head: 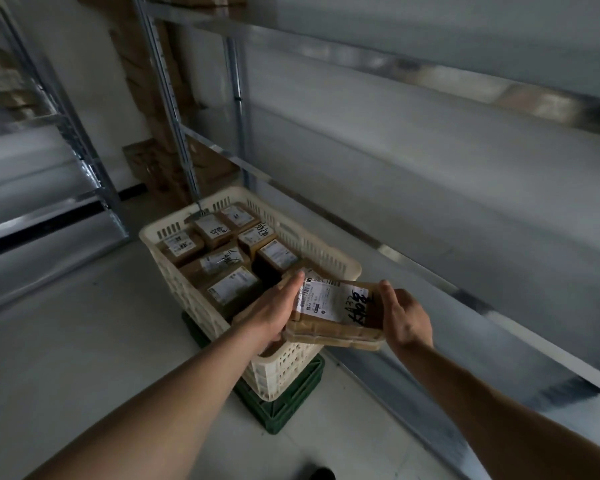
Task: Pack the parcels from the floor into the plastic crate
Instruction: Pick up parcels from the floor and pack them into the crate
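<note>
Placement is the step in hand: a flat parcel (340, 315) is held over the near right corner of the crate (222, 197), not yet set down. It is gripped from both sides. The left hand (274, 315) is curled round its left edge, w/ fingers (297, 282) laid over the top near the label; the right hand (404, 320) is closed on the right edge, thumb on top. The parcel looks like two thin boxes stacked, though that can't be told for sure. It is tilted a little, label up, w/ black marker writing beside the label.

The crate is cream plastic, seated on a green crate (281, 400) on the floor. It is already well filled: approx. seven packed parcels (234, 282) are seen inside, labels up, in two rows. A dark gap is left near the right wall, just beyond the held parcel.

Judgement: the task is far along, at least for this crate. No parcels are seen on the floor in view.

Next move, as judged: the parcel should be lowered flat into the near end, over or beside the gap, then released by both hands. Room is tight, so it may need to be angled in or laid on top of the others. Care is needed that it does not catch on the rim.
</note>
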